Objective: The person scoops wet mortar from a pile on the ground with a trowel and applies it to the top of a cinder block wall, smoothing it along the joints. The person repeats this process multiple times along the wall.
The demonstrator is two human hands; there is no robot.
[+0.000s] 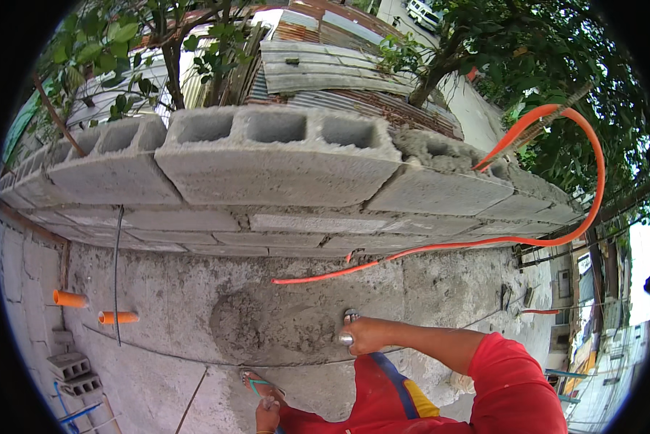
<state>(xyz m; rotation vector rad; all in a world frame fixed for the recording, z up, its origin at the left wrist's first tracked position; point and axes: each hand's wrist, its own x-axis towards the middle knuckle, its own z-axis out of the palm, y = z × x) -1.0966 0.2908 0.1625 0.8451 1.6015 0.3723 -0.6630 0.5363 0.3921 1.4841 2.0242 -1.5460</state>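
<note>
My right hand (364, 335) reaches forward over the concrete floor with its fingers curled around a small silvery thing (345, 340) that I cannot make out; part of a sandalled foot (351, 316) shows just beyond it. My left hand (268, 416) is low in the view, closed on something pale or metallic, near my foot in a teal-strapped slipper (256, 383). Ahead of my hands lies a patch of wet grey mortar (260, 325). Above that stands a hollow-block wall (274, 173), with rough mortar on the right part of its top and an orange hose (317, 275) looped over it.
A dark rod (116, 275) hangs down the wall at left, near two orange pipe stubs (69, 298). Loose blocks (69, 366) and blue pipes (79, 414) sit lower left. Beyond the wall are trees (527, 58), corrugated roofs (332, 65) and a road with a white vehicle (422, 14).
</note>
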